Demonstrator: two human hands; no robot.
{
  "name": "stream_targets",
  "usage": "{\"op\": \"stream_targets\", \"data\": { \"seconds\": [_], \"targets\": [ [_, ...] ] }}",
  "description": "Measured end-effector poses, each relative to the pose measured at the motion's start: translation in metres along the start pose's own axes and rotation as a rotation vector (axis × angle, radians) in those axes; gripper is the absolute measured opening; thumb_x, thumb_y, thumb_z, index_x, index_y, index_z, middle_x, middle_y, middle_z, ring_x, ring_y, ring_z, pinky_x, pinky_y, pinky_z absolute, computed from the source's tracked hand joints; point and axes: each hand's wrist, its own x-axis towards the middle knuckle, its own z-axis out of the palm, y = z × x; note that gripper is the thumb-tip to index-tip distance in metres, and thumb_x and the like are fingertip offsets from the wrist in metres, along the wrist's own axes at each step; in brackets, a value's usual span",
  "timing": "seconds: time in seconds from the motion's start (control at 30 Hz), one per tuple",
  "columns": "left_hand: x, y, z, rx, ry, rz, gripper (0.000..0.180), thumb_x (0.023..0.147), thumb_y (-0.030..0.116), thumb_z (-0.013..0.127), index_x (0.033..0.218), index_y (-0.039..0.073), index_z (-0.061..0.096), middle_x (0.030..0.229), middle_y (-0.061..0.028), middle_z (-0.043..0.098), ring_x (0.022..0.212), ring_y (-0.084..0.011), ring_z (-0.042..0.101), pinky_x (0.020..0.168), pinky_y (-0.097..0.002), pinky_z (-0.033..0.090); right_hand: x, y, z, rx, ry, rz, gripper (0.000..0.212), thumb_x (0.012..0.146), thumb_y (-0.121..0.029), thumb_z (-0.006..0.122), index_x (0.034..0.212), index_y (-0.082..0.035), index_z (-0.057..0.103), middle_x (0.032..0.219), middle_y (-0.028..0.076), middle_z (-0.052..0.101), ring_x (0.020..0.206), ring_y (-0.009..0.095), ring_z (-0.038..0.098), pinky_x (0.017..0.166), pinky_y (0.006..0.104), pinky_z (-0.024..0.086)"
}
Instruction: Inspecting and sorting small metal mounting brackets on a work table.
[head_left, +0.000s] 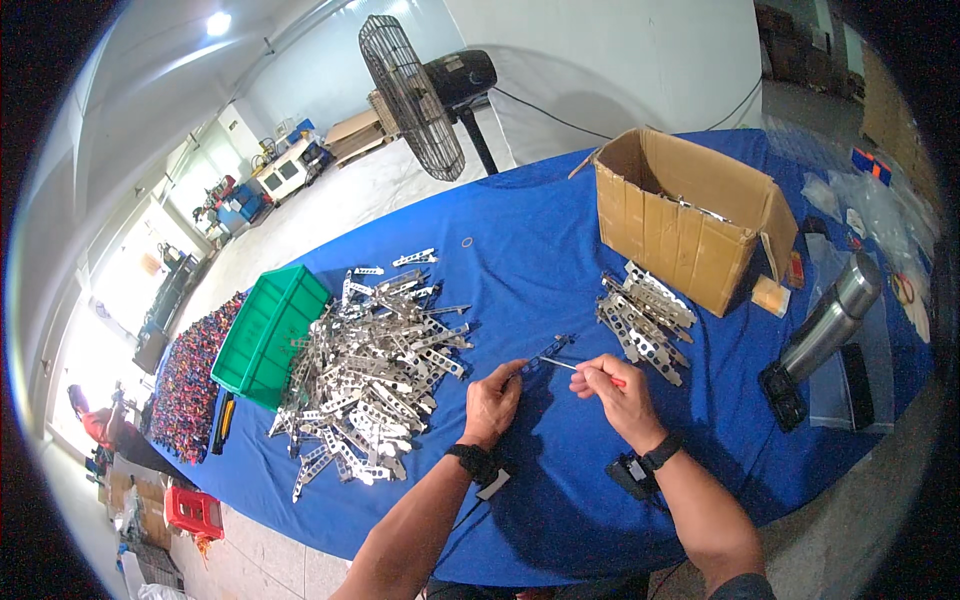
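Note:
My right hand (618, 398) is closed round the red handle of a thin-shafted screwdriver (558, 362), its metal shaft pointing left toward my other hand. My left hand (493, 402) has its fingers curled together just left of the tip; what they pinch, if anything, is too small to make out. A small dark perforated metal piece (558, 343) shows just beyond the shaft. Left of my hands spreads a large heap of silvery perforated metal strips (375, 370). A smaller, neater stack of such strips (645, 315) lies to the right, beyond my right hand.
A green plastic bin (262, 335) stands by the heap, beside a pile of small multicoloured pieces (190, 390). An open cardboard box (665, 225) rests at the back right. A steel flask (832, 315) lies on the right. A fan (415, 95) stands behind the blue-covered table (520, 215).

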Motion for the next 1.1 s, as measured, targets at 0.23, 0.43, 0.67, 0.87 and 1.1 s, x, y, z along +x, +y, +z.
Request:
{"op": "stream_targets", "data": {
  "seconds": [0.23, 0.43, 0.67, 0.87, 1.1],
  "targets": [
    [-0.0001, 0.0018, -0.0001, -0.016, -0.010, -0.005, 0.026, 0.092, 0.014, 0.059, 0.116, 0.006, 0.067, 0.067, -0.0073, 0.059, 0.062, -0.0082, 0.050, 0.059, -0.0287, 0.045, 0.0012, 0.0003, -0.0015, -0.024, 0.007, -0.008, 0.022, 0.098, -0.015, 0.052, 0.099, 0.003, 0.065, 0.089, 0.012, 0.071, 0.081, 0.018, 0.070, 0.073, 0.0302, 0.057],
    [-0.0003, 0.0014, 0.0001, -0.017, -0.002, 0.014, 0.026, 0.092, 0.013, 0.058, 0.116, 0.006, 0.067, 0.066, -0.0073, 0.057, 0.062, -0.0084, 0.049, 0.059, -0.0289, 0.044, 0.0005, 0.0025, -0.0025, 0.015, -0.024, 0.000, 0.023, 0.098, -0.015, 0.052, 0.099, 0.003, 0.065, 0.088, 0.012, 0.071, 0.080, 0.017, 0.070, 0.072, 0.0297, 0.057],
    [0.0002, 0.0010, -0.0004, 0.003, -0.008, -0.002, 0.026, 0.091, 0.013, 0.058, 0.114, 0.007, 0.068, 0.065, -0.0104, 0.058, 0.059, -0.0144, 0.054, 0.058, -0.0313, 0.046, -0.0002, 0.0013, -0.0020, 0.000, -0.025, 0.013, 0.023, 0.099, -0.017, 0.052, 0.099, 0.002, 0.065, 0.088, 0.012, 0.071, 0.079, 0.016, 0.069, 0.069, 0.0292, 0.056],
    [0.0002, 0.0009, 0.0006, -0.001, 0.007, 0.000, 0.026, 0.090, 0.014, 0.058, 0.114, 0.009, 0.068, 0.065, -0.0152, 0.061, 0.056, -0.0229, 0.061, 0.058, -0.0349, 0.047, 0.0002, 0.0036, -0.0014, -0.015, -0.005, 0.018, 0.023, 0.099, -0.017, 0.051, 0.098, 0.002, 0.065, 0.087, 0.012, 0.070, 0.078, 0.017, 0.069, 0.069, 0.0295, 0.056],
    [0.0009, 0.0008, 0.0000, 0.030, 0.007, 0.006, 0.026, 0.090, 0.014, 0.058, 0.113, 0.010, 0.069, 0.066, -0.0167, 0.061, 0.057, -0.0250, 0.062, 0.059, -0.0362, 0.048, 0.0008, -0.0007, -0.0016, 0.025, 0.009, 0.035, 0.024, 0.099, -0.018, 0.051, 0.097, 0.002, 0.064, 0.087, 0.012, 0.070, 0.078, 0.017, 0.069, 0.069, 0.0294, 0.056]
  ]
}}
